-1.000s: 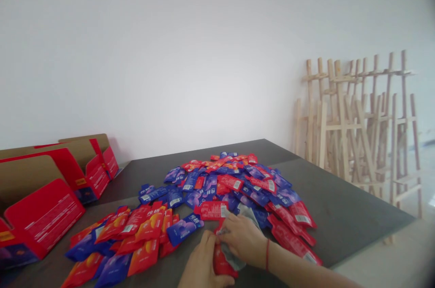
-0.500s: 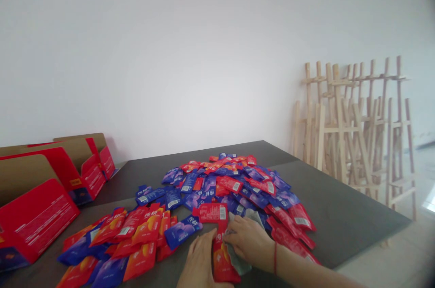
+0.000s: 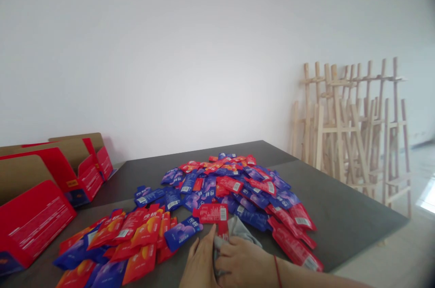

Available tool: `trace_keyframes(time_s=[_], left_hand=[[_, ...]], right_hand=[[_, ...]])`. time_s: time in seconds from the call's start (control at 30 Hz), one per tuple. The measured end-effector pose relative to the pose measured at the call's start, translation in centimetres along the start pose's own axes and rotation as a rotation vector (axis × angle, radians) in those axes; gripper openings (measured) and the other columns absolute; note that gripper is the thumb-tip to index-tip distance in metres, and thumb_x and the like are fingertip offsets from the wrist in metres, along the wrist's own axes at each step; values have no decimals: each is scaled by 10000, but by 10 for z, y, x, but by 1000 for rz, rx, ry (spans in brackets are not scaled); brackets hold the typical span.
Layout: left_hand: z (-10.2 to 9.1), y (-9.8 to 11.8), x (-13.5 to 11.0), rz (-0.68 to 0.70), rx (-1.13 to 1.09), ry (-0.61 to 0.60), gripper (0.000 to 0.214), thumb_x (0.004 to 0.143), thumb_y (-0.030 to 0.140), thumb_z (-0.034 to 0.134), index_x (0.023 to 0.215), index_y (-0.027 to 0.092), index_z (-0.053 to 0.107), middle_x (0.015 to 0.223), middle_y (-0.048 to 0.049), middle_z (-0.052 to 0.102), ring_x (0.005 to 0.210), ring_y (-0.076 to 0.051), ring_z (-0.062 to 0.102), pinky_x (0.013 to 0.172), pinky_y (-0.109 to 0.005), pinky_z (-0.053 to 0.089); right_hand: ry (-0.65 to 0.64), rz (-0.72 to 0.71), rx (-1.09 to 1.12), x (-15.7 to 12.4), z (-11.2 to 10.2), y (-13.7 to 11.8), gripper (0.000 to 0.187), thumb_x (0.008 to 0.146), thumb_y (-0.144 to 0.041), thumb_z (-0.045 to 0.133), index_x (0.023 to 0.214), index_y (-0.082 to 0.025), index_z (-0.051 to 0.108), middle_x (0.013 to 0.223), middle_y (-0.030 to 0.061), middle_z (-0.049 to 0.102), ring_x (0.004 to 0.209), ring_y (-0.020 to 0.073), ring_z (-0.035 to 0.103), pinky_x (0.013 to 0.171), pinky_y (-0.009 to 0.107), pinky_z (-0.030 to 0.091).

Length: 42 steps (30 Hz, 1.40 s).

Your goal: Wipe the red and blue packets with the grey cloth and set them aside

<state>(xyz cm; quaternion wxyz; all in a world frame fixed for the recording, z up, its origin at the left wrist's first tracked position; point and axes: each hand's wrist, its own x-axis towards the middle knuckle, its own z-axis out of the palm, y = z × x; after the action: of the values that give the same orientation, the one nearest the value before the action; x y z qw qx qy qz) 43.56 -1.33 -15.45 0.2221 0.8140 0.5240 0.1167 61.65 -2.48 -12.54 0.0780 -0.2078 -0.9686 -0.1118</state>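
My right hand [image 3: 239, 261] is closed on a crumpled grey cloth [image 3: 239, 229], which lies over a red pouch [image 3: 222, 229] at the table's near edge. Only the upper end of that pouch shows; cloth and hands cover the rest. My left hand [image 3: 200, 261] lies along the pouch's left side with its fingers stretched out. Just beyond, another red pouch [image 3: 210, 212] with a barcode lies crosswise. A blue-purple pouch [image 3: 183, 232] is to the left of my left hand.
A heap of red and blue pouches [image 3: 210, 188] spreads over the dark table [image 3: 340, 215]. More pouches [image 3: 136, 245] are piled at the near left. Open red cardboard boxes [image 3: 37, 224] stand along the left side. Wooden easels [image 3: 343, 129] lean near the wall.
My right hand and the cloth have moved left and nearer, across the red pouch, covering its orange-printed part. The left hand stays at the pouch's left side.
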Motion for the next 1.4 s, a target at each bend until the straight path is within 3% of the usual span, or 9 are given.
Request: trace_keyframes(time_s=[0.2, 0.37, 0.57, 0.73, 0.83, 1.0, 1.07, 1.2, 1.4], left_hand=[[-2, 5, -1, -29, -102, -6, 1222, 515, 248, 822, 1561, 98, 207, 1580, -201, 379, 1469, -323, 351, 1253, -527, 154], [-2, 5, -1, -38, -132, 17, 1261, 476, 241, 884, 1555, 132, 241, 1553, -206, 424, 1454, -333, 377, 1248, -547, 165], [4, -1, 1, 6, -110, 83, 1179, 510, 229, 841, 1543, 158, 275, 1542, -201, 442, 1432, -357, 409, 1212, -618, 227], [3, 1, 0, 43, -94, 68, 1132, 543, 196, 800, 1537, 106, 264, 1525, -210, 461, 1395, -339, 466, 1216, -601, 247], [2, 1, -1, 50, -90, 77, 1153, 520, 195, 824, 1532, 114, 277, 1506, -199, 492, 1375, -342, 492, 1216, -602, 257], [1, 3, -3, 44, -66, 119, 1170, 493, 223, 867, 1516, 111, 310, 1504, -204, 492, 1394, -348, 468, 1221, -610, 249], [0, 5, -4, 42, -52, 116, 1180, 500, 245, 875, 1520, 98, 298, 1498, -212, 497, 1407, -344, 452, 1227, -604, 235], [-3, 8, -5, 21, -9, 75, 1131, 538, 234, 838, 1523, 92, 300, 1516, -217, 470, 1413, -334, 445, 1229, -584, 233], [-13, 14, -4, 36, 89, -12, 1048, 589, 284, 790, 1522, 127, 339, 1510, -188, 494, 1391, -330, 468, 1202, -542, 286]], right_hand=[[-25, 296, 88, -12, 13, 28, 202, 924, -281, 605, 1115, -289, 670, 1118, 24, 670, 1048, 242, 561, 797, 358, 425], [-47, 447, 72, -1, 24, 43, 193, 914, -224, 572, 1070, -240, 685, 1049, 58, 668, 1053, 264, 560, 801, 371, 451], [-4, 297, 63, -8, 19, 24, 222, 867, -307, 649, 1080, -250, 674, 1089, 34, 668, 1062, 255, 570, 779, 366, 452], [85, 104, 96, -33, 8, 5, 182, 987, -342, 534, 1113, -303, 659, 1057, -10, 681, 956, 186, 594, 722, 325, 415], [56, 136, 120, -34, 7, 8, 186, 979, -346, 551, 1130, -322, 657, 1068, -9, 680, 957, 194, 592, 741, 325, 413], [-46, 455, 80, -6, 19, 33, 190, 896, -220, 609, 1066, -235, 692, 1052, 60, 673, 1021, 249, 568, 813, 350, 434], [-55, 495, 59, 2, 23, 38, 188, 894, -211, 599, 1056, -208, 695, 1055, 85, 669, 1050, 266, 556, 833, 365, 439], [-10, 364, 38, -5, 23, 29, 249, 867, -269, 643, 1109, -214, 670, 1098, 75, 668, 1087, 281, 546, 811, 377, 436], [122, 188, 189, -45, 14, 7, 228, 958, -282, 548, 1163, -311, 644, 1119, -8, 680, 938, 191, 570, 769, 342, 393]])
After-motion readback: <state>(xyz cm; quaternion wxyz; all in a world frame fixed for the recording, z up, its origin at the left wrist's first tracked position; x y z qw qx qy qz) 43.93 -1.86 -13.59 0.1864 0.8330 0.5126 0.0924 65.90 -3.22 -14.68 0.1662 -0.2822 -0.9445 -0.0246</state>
